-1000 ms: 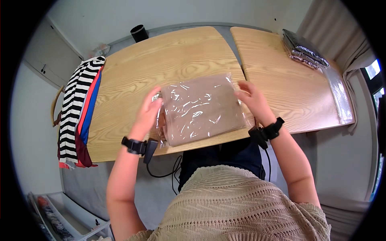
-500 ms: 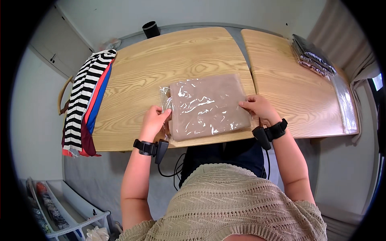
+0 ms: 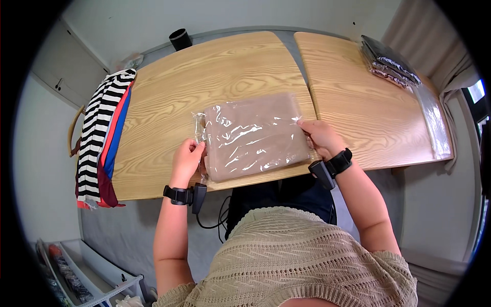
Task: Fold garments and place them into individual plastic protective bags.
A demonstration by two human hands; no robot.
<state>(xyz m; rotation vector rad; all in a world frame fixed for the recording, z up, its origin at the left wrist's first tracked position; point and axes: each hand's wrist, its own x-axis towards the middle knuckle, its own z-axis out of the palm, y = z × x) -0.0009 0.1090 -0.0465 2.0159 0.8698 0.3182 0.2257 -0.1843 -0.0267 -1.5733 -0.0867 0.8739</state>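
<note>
A folded beige garment in a clear plastic bag lies near the front edge of the wooden table, its film wrinkled and shiny. My left hand pinches the bag's left end between thumb and fingers, where a strip of loose film sticks out past the cloth. On the opposite side my right hand grips the right edge, thumb on top and the other fingers curled underneath, partly hidden. Both wrists carry black straps with small black devices.
Striped, red and blue garments are piled at the left table edge. On the second table lie a stack of bagged dark garments and flat clear bags. A black bin stands behind; a divided white container sits lower left.
The view has shifted slightly, so the tables and things appear moved. My right thumb has slid a little further onto the bag; both hands keep hold of its sides.
</note>
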